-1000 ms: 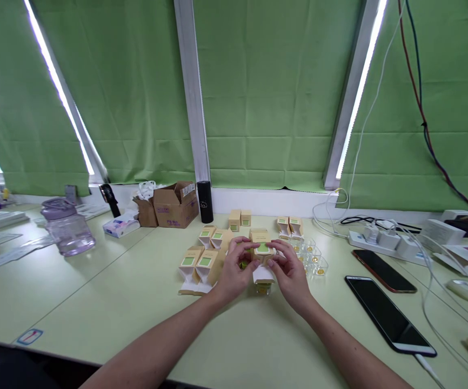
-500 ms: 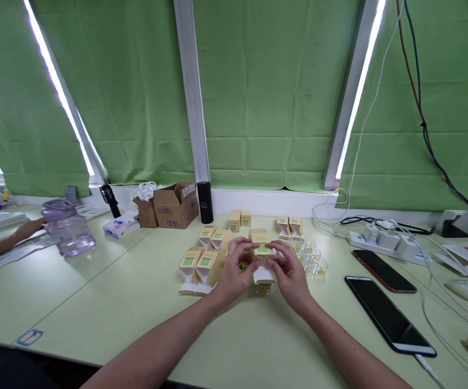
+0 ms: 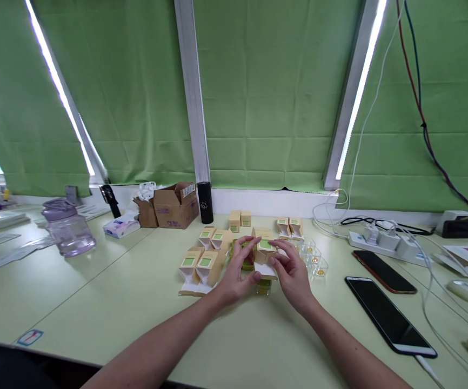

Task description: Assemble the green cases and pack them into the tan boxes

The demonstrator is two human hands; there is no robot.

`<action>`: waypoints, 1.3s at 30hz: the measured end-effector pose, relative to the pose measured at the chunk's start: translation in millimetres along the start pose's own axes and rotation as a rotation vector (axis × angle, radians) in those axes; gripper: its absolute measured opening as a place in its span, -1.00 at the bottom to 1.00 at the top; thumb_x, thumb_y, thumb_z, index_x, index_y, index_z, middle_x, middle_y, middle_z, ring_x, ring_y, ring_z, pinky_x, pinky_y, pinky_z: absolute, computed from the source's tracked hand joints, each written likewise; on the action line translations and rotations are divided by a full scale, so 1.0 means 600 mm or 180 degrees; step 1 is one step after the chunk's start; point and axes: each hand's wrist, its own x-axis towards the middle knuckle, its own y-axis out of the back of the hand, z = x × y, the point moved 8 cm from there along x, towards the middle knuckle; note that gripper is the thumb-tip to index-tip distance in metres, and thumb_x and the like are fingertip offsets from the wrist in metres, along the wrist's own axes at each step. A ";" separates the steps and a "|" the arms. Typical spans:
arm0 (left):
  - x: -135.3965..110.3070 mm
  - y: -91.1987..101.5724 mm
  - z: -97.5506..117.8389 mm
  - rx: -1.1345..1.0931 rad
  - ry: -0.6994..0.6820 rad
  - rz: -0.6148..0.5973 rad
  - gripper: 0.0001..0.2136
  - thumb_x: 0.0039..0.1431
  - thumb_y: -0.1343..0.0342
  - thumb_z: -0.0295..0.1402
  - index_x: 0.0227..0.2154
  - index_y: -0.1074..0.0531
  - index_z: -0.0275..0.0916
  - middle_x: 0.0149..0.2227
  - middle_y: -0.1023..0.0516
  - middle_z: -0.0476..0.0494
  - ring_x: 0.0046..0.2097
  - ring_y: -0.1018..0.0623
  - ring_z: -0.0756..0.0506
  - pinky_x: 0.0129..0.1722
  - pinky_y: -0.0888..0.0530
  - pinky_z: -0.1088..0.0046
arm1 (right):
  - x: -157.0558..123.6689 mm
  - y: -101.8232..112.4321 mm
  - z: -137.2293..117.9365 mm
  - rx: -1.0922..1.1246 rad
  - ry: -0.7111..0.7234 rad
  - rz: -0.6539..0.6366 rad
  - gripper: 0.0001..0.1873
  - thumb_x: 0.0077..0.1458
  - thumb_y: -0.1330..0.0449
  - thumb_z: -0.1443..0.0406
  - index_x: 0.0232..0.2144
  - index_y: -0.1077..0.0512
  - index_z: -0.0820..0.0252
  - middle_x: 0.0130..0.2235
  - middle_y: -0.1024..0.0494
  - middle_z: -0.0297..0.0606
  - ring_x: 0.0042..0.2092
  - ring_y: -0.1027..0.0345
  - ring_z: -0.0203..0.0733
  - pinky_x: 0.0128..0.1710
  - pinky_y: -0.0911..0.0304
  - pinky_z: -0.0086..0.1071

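Note:
My right hand pinches a small tan box with a green label just above the table; its white bottom flap hangs open. To the box's left is my left hand, its fingers spread and lifted off the box and its thumb close to the flap. Something green shows between the left fingers and the box. A small clear jar stands on the table under the box.
Several more tan boxes lie left of and behind my hands, with small clear jars to the right. Two phones, a power strip and cables fill the right side. A cardboard box, black cylinder and water jug stand at the left.
My left hand's fingers have opened and come off the tan box, which has shifted slightly back. Another person's hand at far left has pulled away, and the white box at far right is gone.

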 end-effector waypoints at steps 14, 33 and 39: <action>-0.001 -0.003 -0.001 0.0076 0.0043 0.0090 -0.30 0.27 -0.22 0.09 0.38 -0.19 0.04 0.34 -0.06 -0.28 0.30 -0.28 -0.34 0.28 -0.34 0.05 | -0.005 -0.002 0.003 -0.0048 -0.0033 0.0024 -0.67 0.29 -0.27 0.16 0.09 -0.52 -0.09 0.24 -0.27 -0.15 -0.17 -0.56 -0.23 -0.09 -0.57 -0.21; 0.004 0.005 -0.011 -0.0621 0.0208 0.0433 -0.53 0.33 -0.22 -0.06 0.21 -0.33 -0.09 0.23 -0.21 -0.27 0.04 -0.51 -0.18 0.07 -0.49 0.23 | -0.012 -0.013 -0.014 -0.0057 0.0098 -0.0331 -0.63 0.37 -0.19 0.06 0.17 -0.50 -0.11 0.24 -0.22 -0.12 -0.09 -0.53 -0.16 0.01 -0.53 -0.16; 0.005 0.010 -0.016 -0.0627 0.0247 0.0539 -0.54 0.31 -0.23 -0.05 0.16 -0.35 -0.11 0.18 -0.29 -0.26 0.03 -0.50 -0.18 0.04 -0.51 0.24 | -0.014 -0.015 -0.017 -0.0151 0.0164 -0.0385 -0.62 0.38 -0.18 0.06 0.18 -0.50 -0.12 0.24 -0.22 -0.11 -0.07 -0.51 -0.14 0.04 -0.52 -0.13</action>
